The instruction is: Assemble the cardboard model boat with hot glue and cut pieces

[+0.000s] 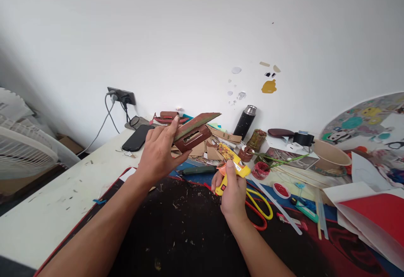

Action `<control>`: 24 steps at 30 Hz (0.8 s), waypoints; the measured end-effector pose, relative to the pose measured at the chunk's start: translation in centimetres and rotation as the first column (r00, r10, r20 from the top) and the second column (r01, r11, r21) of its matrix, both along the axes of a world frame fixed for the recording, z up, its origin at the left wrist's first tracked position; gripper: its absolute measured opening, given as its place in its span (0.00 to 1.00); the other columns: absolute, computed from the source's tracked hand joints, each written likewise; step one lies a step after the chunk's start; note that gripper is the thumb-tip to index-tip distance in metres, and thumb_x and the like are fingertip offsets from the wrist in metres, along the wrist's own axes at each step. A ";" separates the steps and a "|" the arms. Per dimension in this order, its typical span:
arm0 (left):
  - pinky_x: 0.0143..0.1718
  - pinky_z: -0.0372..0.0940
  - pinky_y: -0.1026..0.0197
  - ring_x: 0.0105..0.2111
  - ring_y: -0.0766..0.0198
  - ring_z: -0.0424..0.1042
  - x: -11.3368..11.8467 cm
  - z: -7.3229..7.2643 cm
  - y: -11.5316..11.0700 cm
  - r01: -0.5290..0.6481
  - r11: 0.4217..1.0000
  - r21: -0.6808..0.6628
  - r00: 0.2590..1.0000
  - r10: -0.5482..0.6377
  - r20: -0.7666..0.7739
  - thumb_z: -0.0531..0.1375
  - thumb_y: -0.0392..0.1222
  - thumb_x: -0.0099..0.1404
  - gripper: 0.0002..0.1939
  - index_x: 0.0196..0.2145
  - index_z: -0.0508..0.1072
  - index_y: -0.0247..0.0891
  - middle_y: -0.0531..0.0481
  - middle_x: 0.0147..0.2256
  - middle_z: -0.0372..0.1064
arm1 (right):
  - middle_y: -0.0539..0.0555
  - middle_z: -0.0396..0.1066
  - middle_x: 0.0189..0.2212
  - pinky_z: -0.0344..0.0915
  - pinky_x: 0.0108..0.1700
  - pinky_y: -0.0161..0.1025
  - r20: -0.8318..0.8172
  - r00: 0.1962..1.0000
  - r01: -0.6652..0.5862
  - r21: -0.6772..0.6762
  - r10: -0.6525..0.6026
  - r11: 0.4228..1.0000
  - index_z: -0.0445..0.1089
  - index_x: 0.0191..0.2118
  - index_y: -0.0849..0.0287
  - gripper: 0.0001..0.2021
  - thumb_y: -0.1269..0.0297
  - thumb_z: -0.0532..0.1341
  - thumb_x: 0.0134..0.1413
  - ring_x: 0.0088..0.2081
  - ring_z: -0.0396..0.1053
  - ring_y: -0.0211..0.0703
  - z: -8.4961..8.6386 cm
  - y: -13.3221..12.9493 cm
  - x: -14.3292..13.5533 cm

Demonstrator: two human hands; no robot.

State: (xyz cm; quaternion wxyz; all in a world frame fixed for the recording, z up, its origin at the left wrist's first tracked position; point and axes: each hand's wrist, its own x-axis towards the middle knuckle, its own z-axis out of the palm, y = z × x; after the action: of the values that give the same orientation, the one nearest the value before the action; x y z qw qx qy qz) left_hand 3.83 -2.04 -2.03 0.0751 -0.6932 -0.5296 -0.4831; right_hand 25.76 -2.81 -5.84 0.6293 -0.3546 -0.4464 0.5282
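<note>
Left hand (159,153) clamped on brown-green, slot-windowed model piece (193,137), angular, held up. Right hand (232,188) grips yellow plastic glue gun (232,159), right of and below piece. Hands apart above dark mat (179,235).

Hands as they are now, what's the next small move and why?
Probably ease the yellow glue gun toward the brown model, seam to be picked. The right hand grips the gun, its tip near the model but apart from it; the left hand holds the model raised above the dark mat. Can't tell if the gun is hot.
</note>
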 end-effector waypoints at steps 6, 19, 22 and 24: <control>0.62 0.55 0.38 0.57 0.34 0.69 0.1 0.0 0.0 -0.032 0.996 0.078 0.990 0.042 -0.136 0.72 0.47 0.64 0.53 0.78 0.50 0.43 0.35 0.61 0.74 | 0.48 0.61 0.12 0.61 0.21 0.40 0.041 0.999 -0.021 -0.005 0.021 1.000 0.65 0.22 0.54 0.31 0.34 0.61 0.65 0.15 0.64 0.41 0.3 -0.1 0.1; 0.51 0.73 0.50 0.53 0.45 0.79 0.6 0.7 0.8 0.486 0.856 -0.174 0.400 -0.041 0.916 0.66 0.54 0.67 0.43 0.74 0.59 0.40 0.39 0.56 0.80 | 0.44 0.61 0.13 0.61 0.21 0.36 0.059 0.998 -0.016 0.045 0.013 0.999 0.70 0.31 0.56 0.28 0.32 0.62 0.63 0.14 0.63 0.39 0.9 -0.5 0.0; 0.43 0.76 0.52 0.48 0.44 0.82 0.3 0.6 1.3 0.631 0.746 -0.210 0.268 0.044 0.962 0.58 0.58 0.71 0.35 0.67 0.70 0.32 0.38 0.50 0.83 | 0.45 0.63 0.13 0.63 0.23 0.36 0.086 0.995 -0.051 0.061 0.046 0.997 0.70 0.31 0.57 0.29 0.33 0.61 0.65 0.16 0.64 0.38 0.8 -0.7 -0.2; 0.41 0.77 0.53 0.47 0.44 0.82 0.1 0.4 1.4 0.684 0.692 -0.230 0.268 0.055 0.962 0.56 0.58 0.72 0.34 0.66 0.72 0.32 0.38 0.49 0.84 | 0.45 0.63 0.13 0.63 0.24 0.36 0.096 0.993 -0.074 0.056 0.068 0.996 0.70 0.31 0.57 0.29 0.33 0.60 0.65 0.16 0.65 0.38 0.6 -0.8 -0.3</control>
State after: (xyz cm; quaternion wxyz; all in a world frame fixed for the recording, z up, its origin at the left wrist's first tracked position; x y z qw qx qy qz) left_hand 3.96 -0.66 -1.64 -0.5760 -0.3699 -0.4347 -0.5852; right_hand 25.49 -3.64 -5.21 0.5986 -0.3443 -0.5033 0.5195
